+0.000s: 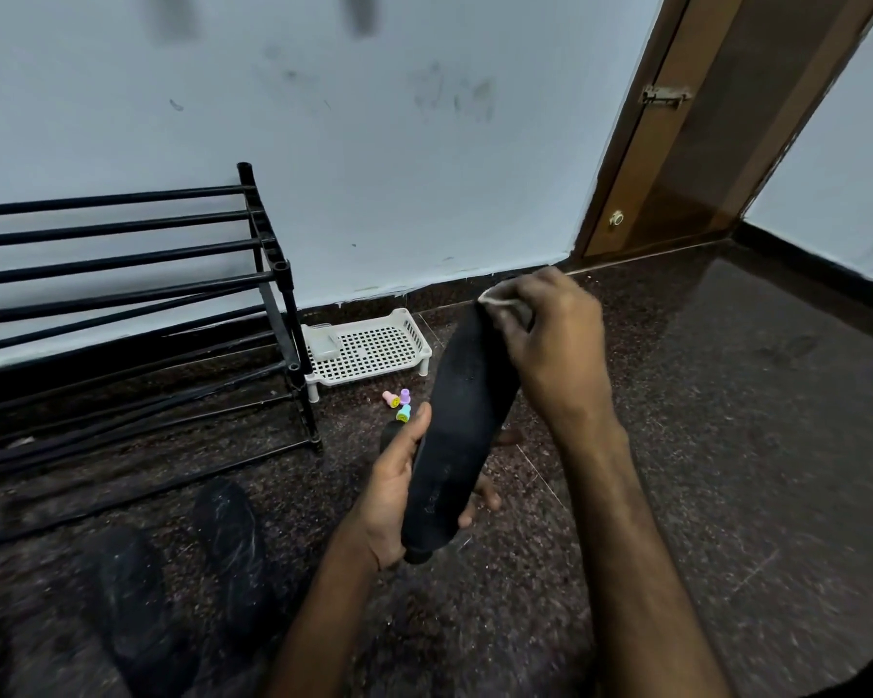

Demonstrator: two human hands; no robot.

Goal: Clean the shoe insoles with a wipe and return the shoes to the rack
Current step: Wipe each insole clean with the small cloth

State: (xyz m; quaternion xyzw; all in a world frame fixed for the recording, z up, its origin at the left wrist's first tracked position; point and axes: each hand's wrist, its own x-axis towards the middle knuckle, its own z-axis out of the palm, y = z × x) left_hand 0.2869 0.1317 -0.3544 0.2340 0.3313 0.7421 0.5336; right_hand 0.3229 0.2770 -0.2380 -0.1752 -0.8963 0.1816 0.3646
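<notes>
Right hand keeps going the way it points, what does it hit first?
The insole: the right hand pinches the wipe against its far tip. Past that tip the line seems to run to the skirting below the wall, though depth is unclear.

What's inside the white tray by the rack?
A small translucent box at the white tray's left end. The rack post hides that corner's edge.

Black insole, whitish wipe, black rack, white perforated tray, dark speckled floor.
</notes>
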